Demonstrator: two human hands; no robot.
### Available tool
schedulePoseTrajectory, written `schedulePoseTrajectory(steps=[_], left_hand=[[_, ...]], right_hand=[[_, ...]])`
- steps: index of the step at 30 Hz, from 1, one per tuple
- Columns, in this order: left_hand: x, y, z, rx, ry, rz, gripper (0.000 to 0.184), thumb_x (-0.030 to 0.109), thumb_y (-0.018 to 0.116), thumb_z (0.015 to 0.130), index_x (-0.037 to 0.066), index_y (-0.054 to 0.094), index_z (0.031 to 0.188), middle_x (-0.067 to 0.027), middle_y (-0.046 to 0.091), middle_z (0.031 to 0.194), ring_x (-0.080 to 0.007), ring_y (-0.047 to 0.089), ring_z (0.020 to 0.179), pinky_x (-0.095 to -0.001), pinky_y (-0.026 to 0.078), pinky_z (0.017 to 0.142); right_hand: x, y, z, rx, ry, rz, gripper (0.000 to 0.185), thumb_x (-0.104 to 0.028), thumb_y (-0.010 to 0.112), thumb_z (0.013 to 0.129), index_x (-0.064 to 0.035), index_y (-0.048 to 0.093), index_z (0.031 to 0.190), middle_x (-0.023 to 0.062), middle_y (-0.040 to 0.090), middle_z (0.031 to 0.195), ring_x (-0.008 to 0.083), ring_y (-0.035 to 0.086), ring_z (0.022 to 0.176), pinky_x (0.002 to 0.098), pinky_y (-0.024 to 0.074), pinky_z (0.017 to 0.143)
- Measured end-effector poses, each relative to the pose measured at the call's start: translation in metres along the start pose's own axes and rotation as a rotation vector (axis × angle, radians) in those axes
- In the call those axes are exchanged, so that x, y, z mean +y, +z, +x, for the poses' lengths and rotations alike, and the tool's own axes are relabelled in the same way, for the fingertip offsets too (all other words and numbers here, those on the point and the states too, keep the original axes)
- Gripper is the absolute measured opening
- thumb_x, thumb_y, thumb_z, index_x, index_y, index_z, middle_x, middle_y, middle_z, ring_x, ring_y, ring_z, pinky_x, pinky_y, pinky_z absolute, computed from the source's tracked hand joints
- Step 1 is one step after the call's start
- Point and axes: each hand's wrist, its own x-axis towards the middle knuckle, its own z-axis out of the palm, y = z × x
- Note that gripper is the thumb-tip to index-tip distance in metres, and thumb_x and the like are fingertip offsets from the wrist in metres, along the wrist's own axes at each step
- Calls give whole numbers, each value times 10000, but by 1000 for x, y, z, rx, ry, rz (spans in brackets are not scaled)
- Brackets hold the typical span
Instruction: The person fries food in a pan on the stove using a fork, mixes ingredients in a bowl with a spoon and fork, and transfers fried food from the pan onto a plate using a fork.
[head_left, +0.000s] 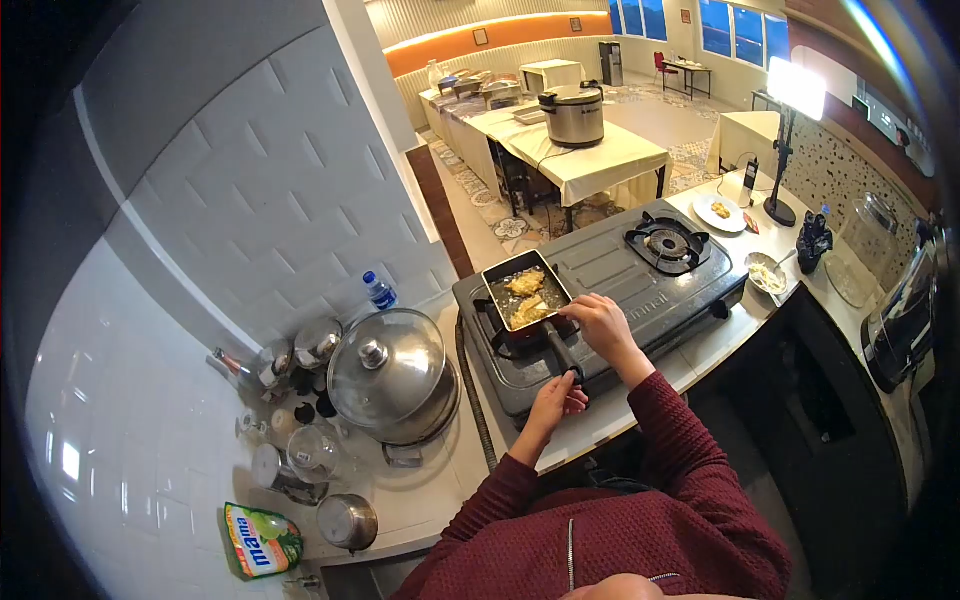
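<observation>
A square dark pan (496,290) with a light rim sits over the left burner of the gas stove (600,262). Two golden pieces of food (528,295) lie in bubbling oil inside it. Low on the black pan handle (563,349), my left hand (558,400) is closed around its end. My right hand (600,328) is at the pan's near right corner, fingers pinched together over the edge. Whatever those fingers hold is too small to make out.
Left of the stove stand a large lidded pot (395,375), a water bottle (380,290), jars and a small metal pot (347,521). On the right are a plate with food (720,213), a bowl (767,273) and a lamp (780,205). The right burner (668,244) holds nothing.
</observation>
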Motion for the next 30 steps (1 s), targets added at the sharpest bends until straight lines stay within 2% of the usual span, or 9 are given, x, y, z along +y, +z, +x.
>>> schedulePoseTrajectory(steps=[7, 16, 19, 22, 30], left_hand=[[3, 2, -3, 9, 25, 16, 413, 452, 473, 899, 45, 542, 906, -77, 618, 766, -156, 600, 659, -258, 477, 607], [1, 0, -1, -10, 13, -12, 410, 440, 471, 903, 36, 540, 911, -83, 618, 770, -154, 599, 661, -264, 482, 613], [-1, 0, 0, -9, 32, -43, 405, 423, 480, 904, 22, 538, 890, -100, 620, 748, -156, 599, 628, -254, 479, 577], [3, 4, -2, 37, 1, -18, 407, 424, 481, 903, 21, 537, 892, -101, 619, 749, -159, 599, 631, -254, 479, 580], [-3, 1, 1, 16, 25, -23, 405, 428, 471, 907, 30, 537, 890, -99, 622, 745, -152, 599, 633, -248, 473, 576]], right_hand=[[13, -6, -4, 49, 39, -72, 134, -75, 547, 733, -108, 656, 804, 19, 613, 785, 216, 582, 780, 326, 450, 689], [12, -14, -8, 108, 132, -58, 150, -51, 550, 729, -88, 648, 836, 54, 611, 793, 238, 582, 808, 352, 447, 710], [13, -9, -12, 82, 118, -23, 166, -5, 569, 708, -70, 646, 841, 61, 608, 779, 257, 577, 777, 356, 452, 692], [9, -2, -15, 74, 108, -21, 141, -56, 555, 725, -85, 644, 831, 44, 606, 789, 241, 580, 795, 356, 446, 705], [-16, 4, -13, 52, 48, 11, 152, -60, 554, 728, -99, 640, 848, 33, 598, 810, 223, 579, 793, 343, 450, 694]])
